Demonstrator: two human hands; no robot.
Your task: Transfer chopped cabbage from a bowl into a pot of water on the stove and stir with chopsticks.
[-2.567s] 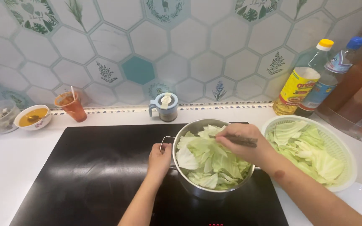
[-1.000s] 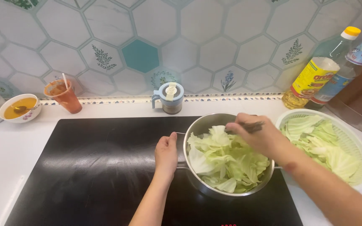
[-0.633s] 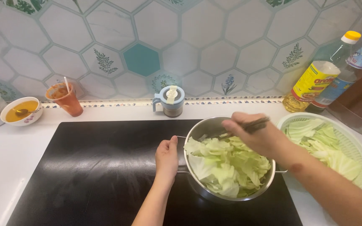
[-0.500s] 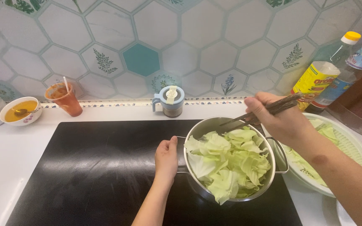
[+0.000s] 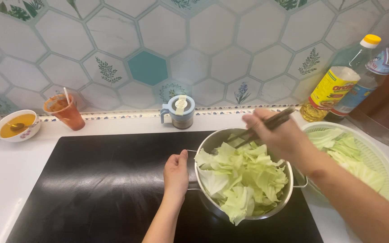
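— What's in hand where you're watching?

— I see a steel pot (image 5: 212,143) piled with pale green cabbage leaves (image 5: 241,177). It sits on the black cooktop (image 5: 91,180), toward the cooktop's 3 o'clock side. The left hand (image 5: 176,173) is at the pot's 9 o'clock, its grip closed on the pot's side handle. The right hand (image 5: 278,135) hangs over the rim at about 1 o'clock, its grip pinching a pair of dark chopsticks (image 5: 262,128) whose tips dip into the leaves near the far wall.

— And around the pot?

— At its 3 o'clock, just beside it on the white counter (image 5: 5,175), I see a pale green colander basket (image 5: 381,159) with more cabbage inside. Beyond that, at roughly 1 o'clock, a yellow-labelled oil bottle (image 5: 336,87) with a yellow cap stands next to a blue-capped bottle (image 5: 374,72) against the tiled wall. At the pot's 11 o'clock, behind the cooktop, is a small blue-and-white lidded jug (image 5: 179,111). Far off at 10 o'clock stands an orange cup (image 5: 65,111) with a white stick in it, and further left a white bowl (image 5: 18,126) of yellow-orange liquid with a spoon resting in it.
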